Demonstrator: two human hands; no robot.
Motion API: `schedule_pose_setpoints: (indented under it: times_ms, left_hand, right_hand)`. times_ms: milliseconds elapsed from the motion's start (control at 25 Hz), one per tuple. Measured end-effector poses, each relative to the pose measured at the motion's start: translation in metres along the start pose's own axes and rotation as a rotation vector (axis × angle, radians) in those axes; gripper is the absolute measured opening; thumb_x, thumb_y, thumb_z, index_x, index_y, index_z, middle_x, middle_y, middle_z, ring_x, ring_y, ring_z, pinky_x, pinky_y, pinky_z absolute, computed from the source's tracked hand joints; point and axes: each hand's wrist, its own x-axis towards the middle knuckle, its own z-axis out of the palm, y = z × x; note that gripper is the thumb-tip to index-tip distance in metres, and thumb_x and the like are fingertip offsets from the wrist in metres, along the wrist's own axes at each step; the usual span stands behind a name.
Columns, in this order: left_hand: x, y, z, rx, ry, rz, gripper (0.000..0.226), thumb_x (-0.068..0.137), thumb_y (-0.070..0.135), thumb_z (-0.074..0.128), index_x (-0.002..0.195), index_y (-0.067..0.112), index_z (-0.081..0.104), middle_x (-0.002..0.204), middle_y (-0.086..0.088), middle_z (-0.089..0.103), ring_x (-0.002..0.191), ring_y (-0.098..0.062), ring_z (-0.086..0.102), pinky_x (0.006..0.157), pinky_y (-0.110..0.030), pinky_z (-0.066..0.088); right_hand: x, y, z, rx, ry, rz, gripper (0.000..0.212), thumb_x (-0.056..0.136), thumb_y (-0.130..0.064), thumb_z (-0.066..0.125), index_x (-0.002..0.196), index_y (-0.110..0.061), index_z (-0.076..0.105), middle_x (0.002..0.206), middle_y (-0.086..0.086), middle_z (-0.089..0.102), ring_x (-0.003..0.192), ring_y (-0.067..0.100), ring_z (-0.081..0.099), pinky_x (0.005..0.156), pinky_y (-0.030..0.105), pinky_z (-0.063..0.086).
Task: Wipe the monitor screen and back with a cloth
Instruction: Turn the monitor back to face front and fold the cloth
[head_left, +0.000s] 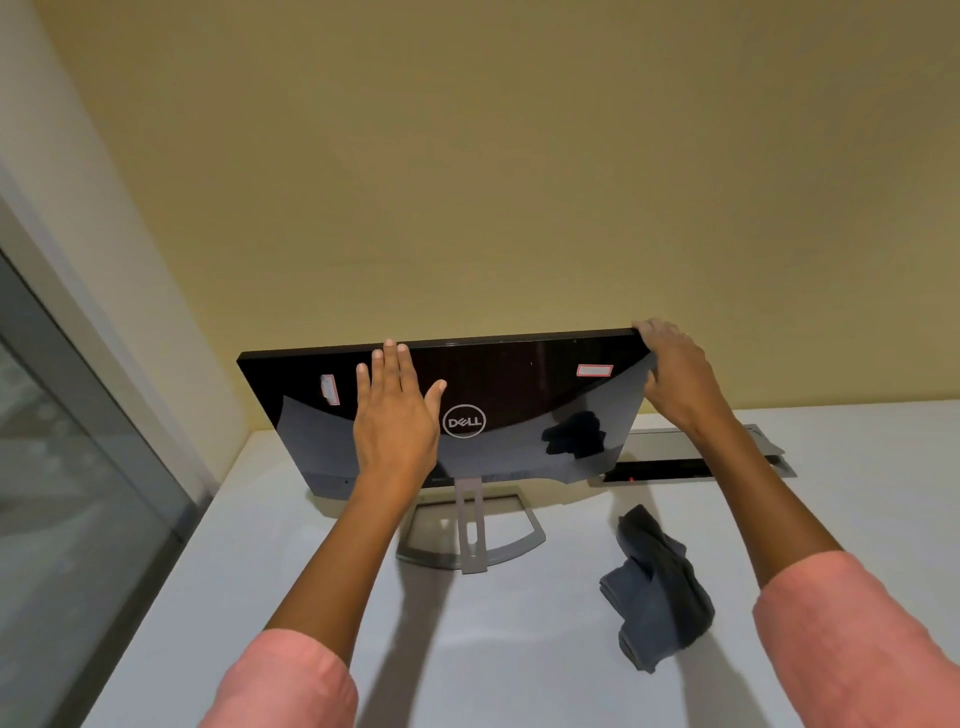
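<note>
A black Dell monitor (519, 395) stands on a grey stand (470, 530) with its glossy back facing me; the screen side is hidden. My left hand (397, 410) lies flat, fingers spread, on the back left of the logo. My right hand (675, 374) grips the monitor's upper right corner. A crumpled dark grey cloth (657, 582) lies on the white table, right of the stand, touching neither hand.
The white table (519, 649) meets a yellow wall (467, 182) behind the monitor. A grey cable tray with an open flap (691, 462) is set in the table behind the monitor's right side. A glass partition (67, 467) runs along the left.
</note>
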Motion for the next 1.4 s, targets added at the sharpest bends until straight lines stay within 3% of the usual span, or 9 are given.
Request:
schedule_pose_setpoints:
  times_ms: [680, 840, 920, 1000, 1040, 1080, 1200, 1280, 1400]
  left_hand:
    - [0.040, -0.038, -0.023, -0.138, -0.230, 0.381, 0.045, 0.105, 0.020, 0.021, 0.146, 0.001, 0.023, 0.155, -0.018, 0.015, 0.144, -0.036, 0.006, 0.116, -0.050, 0.005]
    - [0.039, -0.024, -0.025, -0.156, -0.237, 0.408, 0.045, 0.104, 0.018, 0.023, 0.144, -0.002, 0.025, 0.153, -0.022, 0.019, 0.142, -0.039, 0.010, 0.116, -0.050, 0.006]
    - [0.033, -0.012, -0.028, -0.255, -0.256, 0.376, 0.048, 0.104, 0.024, 0.020, 0.144, -0.002, 0.025, 0.154, -0.020, 0.020, 0.143, -0.036, 0.010, 0.116, -0.048, 0.004]
    - [0.025, 0.002, -0.032, -0.336, -0.273, 0.363, 0.049, 0.104, 0.028, 0.019, 0.144, -0.001, 0.026, 0.155, -0.017, 0.020, 0.144, -0.033, 0.009, 0.116, -0.046, 0.002]
    - [0.019, 0.010, -0.034, -0.356, -0.284, 0.366, 0.049, 0.104, 0.028, 0.018, 0.143, 0.000, 0.027, 0.155, -0.017, 0.019, 0.144, -0.032, 0.009, 0.116, -0.045, 0.002]
    - [0.011, 0.018, -0.037, -0.380, -0.295, 0.368, 0.049, 0.104, 0.028, 0.019, 0.144, 0.001, 0.026, 0.155, -0.016, 0.018, 0.145, -0.032, 0.007, 0.116, -0.044, 0.002]
    - [-0.015, 0.048, -0.051, -0.547, -0.309, 0.287, 0.055, 0.103, 0.034, 0.022, 0.147, 0.002, 0.017, 0.157, -0.013, 0.011, 0.145, -0.027, 0.001, 0.116, -0.039, -0.001]
    - [-0.032, 0.070, -0.061, -0.615, -0.290, 0.225, 0.061, 0.102, 0.038, 0.027, 0.149, 0.002, 0.011, 0.158, -0.012, 0.005, 0.145, -0.025, -0.003, 0.116, -0.037, -0.001]
    - [-0.051, 0.102, -0.070, -0.626, -0.252, 0.138, 0.076, 0.098, 0.043, 0.039, 0.149, 0.003, 0.001, 0.158, -0.012, -0.004, 0.145, -0.023, -0.010, 0.115, -0.035, -0.006]
  right_hand:
    - [-0.179, -0.104, -0.057, 0.025, 0.051, 0.203, 0.060, 0.077, 0.008, 0.046, 0.135, -0.008, 0.043, 0.129, 0.005, 0.049, 0.118, 0.025, 0.042, 0.099, 0.032, 0.033]
    - [-0.209, -0.123, -0.060, 0.063, 0.007, 0.227, 0.066, 0.080, 0.006, 0.043, 0.141, -0.018, 0.037, 0.141, -0.006, 0.042, 0.114, 0.038, 0.046, 0.107, 0.033, 0.030]
    - [-0.215, -0.128, -0.066, 0.099, -0.029, 0.225, 0.067, 0.081, 0.007, 0.041, 0.141, -0.022, 0.038, 0.126, -0.008, 0.054, 0.098, 0.049, 0.037, 0.114, 0.033, 0.025]
    - [-0.214, -0.126, -0.079, 0.155, -0.053, 0.211, 0.066, 0.081, 0.008, 0.039, 0.137, -0.025, 0.046, 0.078, -0.011, 0.058, 0.089, 0.037, 0.024, 0.117, 0.031, 0.021]
    - [-0.210, -0.120, -0.087, 0.197, -0.067, 0.204, 0.064, 0.081, 0.008, 0.039, 0.134, -0.026, 0.051, 0.061, -0.009, 0.053, 0.107, 0.036, 0.049, 0.118, 0.029, 0.019]
    - [-0.204, -0.110, -0.093, 0.252, -0.097, 0.190, 0.061, 0.081, 0.006, 0.040, 0.129, -0.028, 0.056, 0.055, -0.002, 0.053, 0.124, 0.003, 0.043, 0.118, 0.028, 0.018]
    - [-0.170, -0.072, -0.107, 0.436, -0.233, 0.075, 0.057, 0.078, -0.002, 0.040, 0.118, -0.036, 0.063, 0.086, 0.003, 0.075, 0.103, 0.004, 0.061, 0.112, 0.023, 0.029]
    - [-0.139, -0.050, -0.101, 0.444, -0.296, -0.006, 0.060, 0.082, 0.003, 0.043, 0.127, -0.034, 0.056, 0.104, -0.024, 0.067, 0.107, -0.002, 0.055, 0.095, 0.010, 0.036]
    - [-0.083, -0.027, -0.074, 0.352, -0.331, -0.210, 0.064, 0.084, 0.002, 0.046, 0.143, -0.022, 0.038, 0.144, -0.008, 0.043, 0.133, 0.008, 0.039, 0.104, 0.008, 0.025]
